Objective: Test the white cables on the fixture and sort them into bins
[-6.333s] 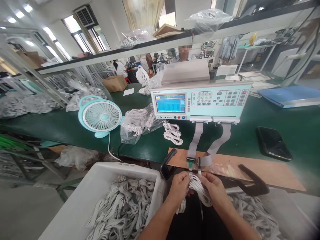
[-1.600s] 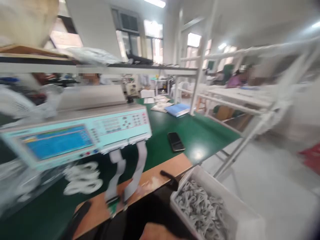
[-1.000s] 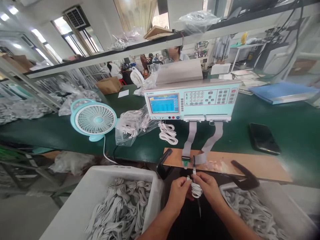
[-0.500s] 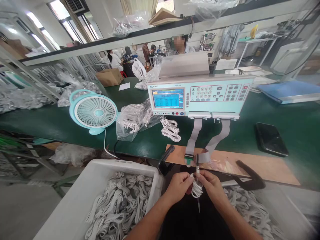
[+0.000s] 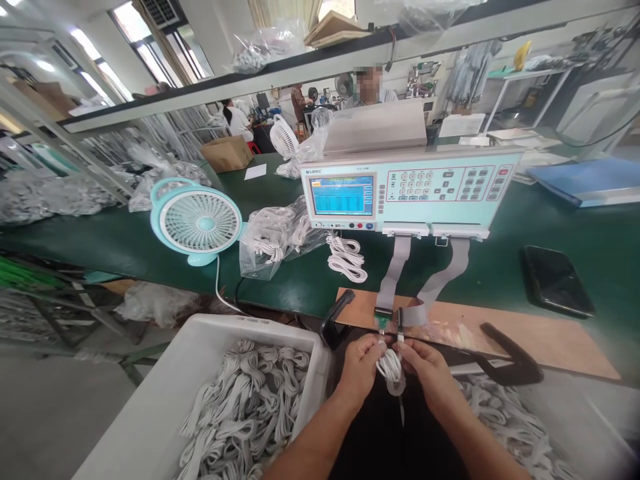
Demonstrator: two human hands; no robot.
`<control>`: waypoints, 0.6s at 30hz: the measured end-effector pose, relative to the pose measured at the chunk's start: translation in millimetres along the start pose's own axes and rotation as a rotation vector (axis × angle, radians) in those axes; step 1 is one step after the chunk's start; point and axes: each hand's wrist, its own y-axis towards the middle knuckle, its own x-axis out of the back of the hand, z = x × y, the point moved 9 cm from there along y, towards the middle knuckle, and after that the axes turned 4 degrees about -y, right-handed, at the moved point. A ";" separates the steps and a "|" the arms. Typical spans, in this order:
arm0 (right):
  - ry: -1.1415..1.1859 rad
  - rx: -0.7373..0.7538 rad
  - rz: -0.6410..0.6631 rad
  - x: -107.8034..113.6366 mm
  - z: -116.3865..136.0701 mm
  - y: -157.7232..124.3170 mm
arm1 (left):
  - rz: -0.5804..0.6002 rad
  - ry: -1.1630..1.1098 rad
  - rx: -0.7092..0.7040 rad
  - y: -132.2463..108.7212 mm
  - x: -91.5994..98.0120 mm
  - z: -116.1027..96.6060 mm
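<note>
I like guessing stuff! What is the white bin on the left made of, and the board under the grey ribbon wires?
White bin: probably plastic, with smooth, matte, thick molded walls. Board: looks like bare wood or fibreboard, flat, tan and dull, with pale worn patches.

Tester brand mark: a small dark logo sits at the top left of the tester (image 5: 407, 193) in front of me, too small for me to read.
Tester model line: a short line of print above the screen, blurred beyond reading.
Tester screen (image 5: 341, 195): rows of characters on blue, none legible from where I sit.
Keypad (image 5: 445, 184): white and red keys carry markings I cannot make out.
Paper slip (image 5: 255, 171): lies on the green surface (image 5: 125, 243); I can read no print on it.
</note>
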 end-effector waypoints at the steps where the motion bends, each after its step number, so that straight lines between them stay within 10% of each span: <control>1: -0.017 0.006 0.008 0.2 1.0 0.6 | -0.024 -0.021 0.014 0.6 0.9 3.7; 18: -0.022 0.013 -0.005 9.9 2.5 -1.5 | -0.228 -0.100 0.062 -5.6 -8.3 11.5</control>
